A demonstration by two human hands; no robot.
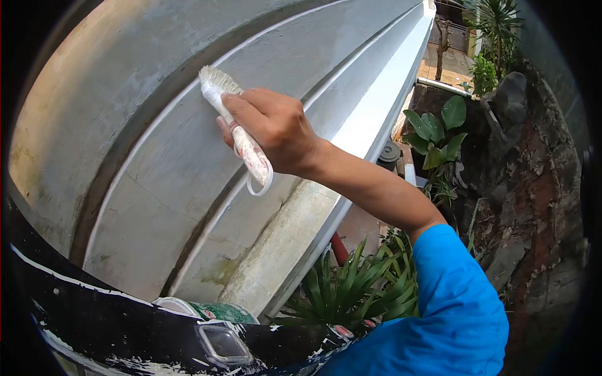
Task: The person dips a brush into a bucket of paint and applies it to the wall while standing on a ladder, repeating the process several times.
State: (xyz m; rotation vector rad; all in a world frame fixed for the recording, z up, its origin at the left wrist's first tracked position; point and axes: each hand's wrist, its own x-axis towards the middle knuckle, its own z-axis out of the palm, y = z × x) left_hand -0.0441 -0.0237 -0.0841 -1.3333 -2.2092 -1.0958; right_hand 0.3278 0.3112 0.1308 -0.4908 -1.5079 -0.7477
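Observation:
My right hand [273, 128] is closed around the paint-smeared handle of a paintbrush [254, 156]. The brush's pale bristles [217, 80] point up and left, right at a light raised line on the grey wall [182, 163]. A white loop hangs from the lower end of the handle. My bare forearm reaches in from a blue sleeve [461, 294] at the lower right. My left hand is out of sight.
A can with a green label [222, 312] stands at the wall's lower edge, partly hidden by a black paint-splashed surface [125, 319] along the bottom. A bright white ledge [376, 94] borders the wall. Leafy plants [351, 282] and a rough rocky wall [533, 207] lie beyond.

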